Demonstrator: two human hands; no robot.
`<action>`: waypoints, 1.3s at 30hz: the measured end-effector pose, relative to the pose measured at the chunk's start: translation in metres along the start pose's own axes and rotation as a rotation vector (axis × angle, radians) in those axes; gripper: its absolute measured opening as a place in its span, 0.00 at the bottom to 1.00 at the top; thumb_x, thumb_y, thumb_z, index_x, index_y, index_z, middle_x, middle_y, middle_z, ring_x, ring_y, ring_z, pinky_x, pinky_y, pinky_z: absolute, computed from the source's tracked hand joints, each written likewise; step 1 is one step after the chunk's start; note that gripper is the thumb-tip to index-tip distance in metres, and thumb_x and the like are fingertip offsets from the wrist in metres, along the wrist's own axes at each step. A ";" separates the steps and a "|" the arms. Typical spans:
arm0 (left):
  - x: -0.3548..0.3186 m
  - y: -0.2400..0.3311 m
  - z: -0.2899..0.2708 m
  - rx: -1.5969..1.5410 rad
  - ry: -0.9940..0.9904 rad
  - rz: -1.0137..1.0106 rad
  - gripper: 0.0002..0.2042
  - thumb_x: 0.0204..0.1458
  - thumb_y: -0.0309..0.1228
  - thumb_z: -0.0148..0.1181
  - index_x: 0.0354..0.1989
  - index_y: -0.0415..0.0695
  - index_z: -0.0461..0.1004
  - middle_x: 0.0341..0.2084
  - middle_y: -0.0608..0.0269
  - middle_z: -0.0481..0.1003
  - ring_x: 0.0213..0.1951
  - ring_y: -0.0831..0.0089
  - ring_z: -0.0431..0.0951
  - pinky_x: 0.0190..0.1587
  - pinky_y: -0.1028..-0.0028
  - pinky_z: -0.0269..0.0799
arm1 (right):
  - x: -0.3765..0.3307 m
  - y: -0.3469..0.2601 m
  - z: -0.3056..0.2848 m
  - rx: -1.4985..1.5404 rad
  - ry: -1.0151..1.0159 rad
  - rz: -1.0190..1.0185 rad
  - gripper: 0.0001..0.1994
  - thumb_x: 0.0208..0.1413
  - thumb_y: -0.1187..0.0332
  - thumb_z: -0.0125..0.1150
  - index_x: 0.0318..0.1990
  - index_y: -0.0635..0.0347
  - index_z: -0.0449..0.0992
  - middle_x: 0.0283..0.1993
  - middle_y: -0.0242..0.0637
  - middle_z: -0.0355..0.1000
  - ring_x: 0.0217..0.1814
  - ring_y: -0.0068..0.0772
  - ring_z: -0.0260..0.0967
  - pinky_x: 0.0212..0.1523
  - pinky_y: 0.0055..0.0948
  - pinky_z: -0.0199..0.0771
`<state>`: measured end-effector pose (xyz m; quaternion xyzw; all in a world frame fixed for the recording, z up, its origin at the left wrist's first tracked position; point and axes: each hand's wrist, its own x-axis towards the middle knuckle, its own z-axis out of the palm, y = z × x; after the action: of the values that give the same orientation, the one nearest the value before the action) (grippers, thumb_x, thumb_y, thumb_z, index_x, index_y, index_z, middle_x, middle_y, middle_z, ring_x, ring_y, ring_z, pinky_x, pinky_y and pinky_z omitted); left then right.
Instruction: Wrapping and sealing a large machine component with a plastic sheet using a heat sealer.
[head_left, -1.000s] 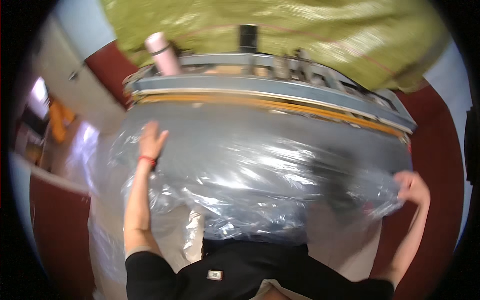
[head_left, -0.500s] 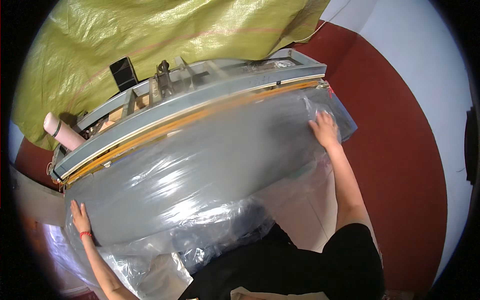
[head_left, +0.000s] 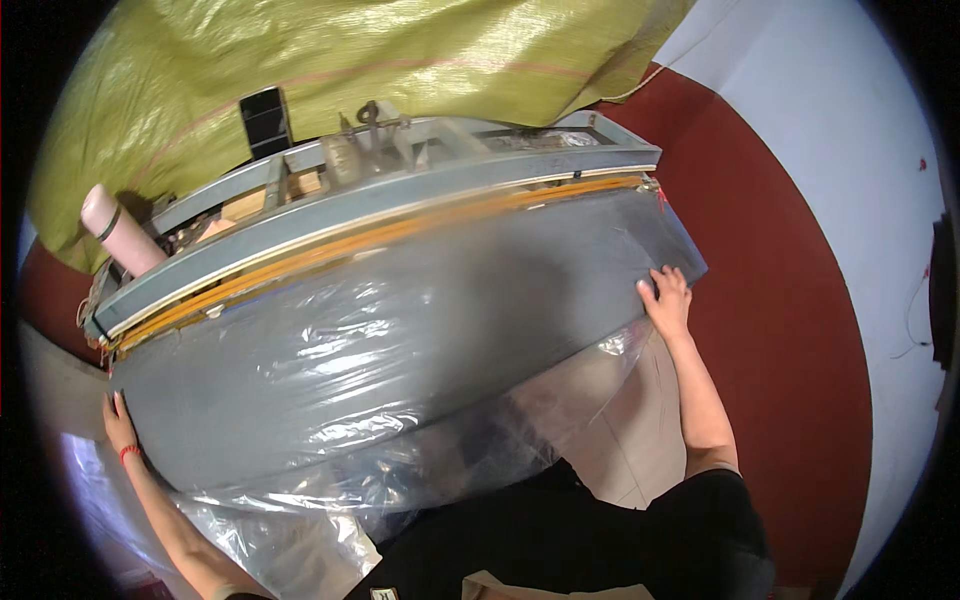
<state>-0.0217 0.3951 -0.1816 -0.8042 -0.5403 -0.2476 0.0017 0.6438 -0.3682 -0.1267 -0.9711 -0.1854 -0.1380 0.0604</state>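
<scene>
Spreading clear film (head_left: pixel 380 360) across the grey table (head_left: pixel 300 400), both arms stretched wide. Left hand (head_left: pixel 120 425) sits at the table's left end, fingers extended flat on the film edge. Right hand (head_left: pixel 668 300) is open, palm down, pressing film at the table's right corner. Pink bottle (head_left: pixel 122 232) stands behind the table's left end.

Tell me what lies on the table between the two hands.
In the head view, a clear plastic sheet is spread over the grey table between the left hand and the right hand; nothing else sits on that stretch.
</scene>
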 end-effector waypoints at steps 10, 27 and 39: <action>-0.204 0.106 -0.116 -0.330 0.293 -0.007 0.20 0.44 0.28 0.54 0.49 0.40 0.65 0.52 0.49 0.61 0.57 0.56 0.56 0.58 0.64 0.51 | 0.075 -0.075 0.030 0.163 -0.198 -0.203 0.29 0.56 0.49 0.40 0.58 0.61 0.56 0.63 0.46 0.48 0.65 0.41 0.43 0.63 0.36 0.41; -0.806 -0.031 -0.205 0.749 0.277 -1.602 0.22 0.50 0.41 0.49 0.50 0.43 0.64 0.53 0.57 0.62 0.57 0.57 0.56 0.56 0.64 0.56 | 0.071 -0.216 0.007 0.505 0.332 -0.708 0.24 0.54 0.60 0.51 0.55 0.65 0.59 0.56 0.50 0.58 0.57 0.47 0.55 0.56 0.35 0.55; -0.758 -0.061 -0.200 0.819 0.571 -0.977 0.06 0.46 0.32 0.52 0.29 0.44 0.73 0.31 0.58 0.71 0.38 0.58 0.68 0.41 0.61 0.64 | 0.046 -0.282 -0.018 0.620 0.338 -0.940 0.22 0.54 0.66 0.52 0.54 0.66 0.60 0.55 0.48 0.59 0.55 0.44 0.58 0.54 0.33 0.58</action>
<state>-0.3765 -0.2912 -0.3254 -0.3071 -0.8684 -0.1982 0.3350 0.5744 -0.0946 -0.0775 -0.6862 -0.6154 -0.2423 0.3028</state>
